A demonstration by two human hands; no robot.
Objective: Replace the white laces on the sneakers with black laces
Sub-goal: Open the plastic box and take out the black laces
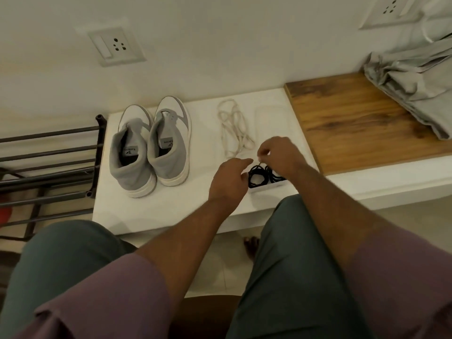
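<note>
Worktop [156,216]: white, with a wooden section at far right.
Cloth [413,94]: grey, heaped on the wooden section.
Sneakers [151,145]: pair at left, side by side, heels near, laceless.
White laces [234,128]: loose tangle right of the sneakers.
Box [266,188]: white, near edge, holds the coiled black laces [256,176].
Right grip [281,155]: thumb and finger pinch a black lace end above the box.
Left grip [230,179]: fingers relaxed, holding nothing, just left of the box.

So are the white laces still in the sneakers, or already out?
Out. The white laces lie in a loose heap on the white table, right of the sneakers, whose visible eyelets look empty.
</note>
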